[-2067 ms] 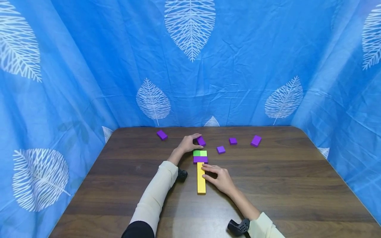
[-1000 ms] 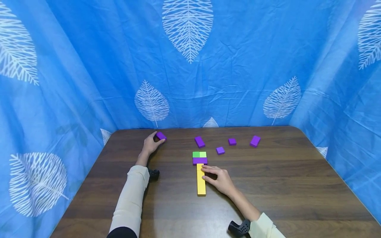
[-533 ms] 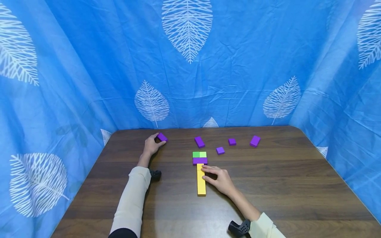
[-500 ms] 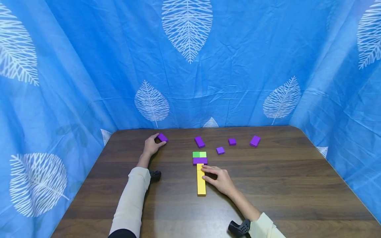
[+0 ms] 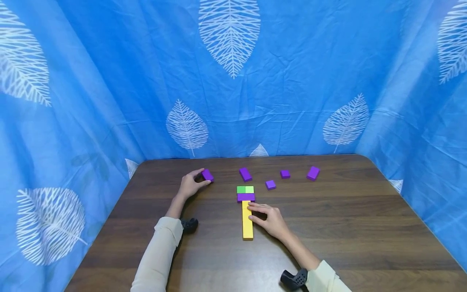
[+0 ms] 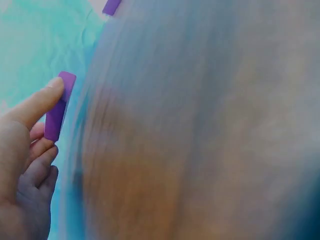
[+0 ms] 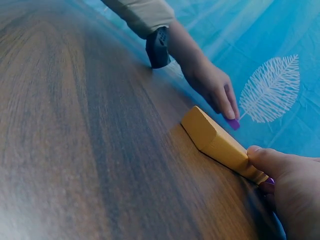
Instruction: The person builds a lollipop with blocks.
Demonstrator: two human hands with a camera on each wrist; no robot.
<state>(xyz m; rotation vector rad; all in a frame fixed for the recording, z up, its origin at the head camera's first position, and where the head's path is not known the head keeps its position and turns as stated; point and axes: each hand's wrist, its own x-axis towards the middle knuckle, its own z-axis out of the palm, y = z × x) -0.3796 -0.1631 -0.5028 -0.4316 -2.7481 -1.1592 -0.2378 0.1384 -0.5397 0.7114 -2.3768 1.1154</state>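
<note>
In the head view my left hand pinches a purple rectangular block between thumb and fingertips, at the far left of the table. The left wrist view shows that purple block against the thumb, lifted off the wood. My right hand rests its thumb and fingertips on the far part of a yellow column, which a seam divides near its far end. Crosswise beyond the column lies a purple bar, with a green square and a lighter green square behind it.
Loose on the far table lie a purple rectangle, a small purple square, another square and a tilted purple rectangle. A blue leaf-print curtain hangs behind the brown wooden table.
My left hand has gone from the middle purple rectangle to the far-left one, taken hold of it and carried it a little right and nearer. My right hand stays on the yellow column.
</note>
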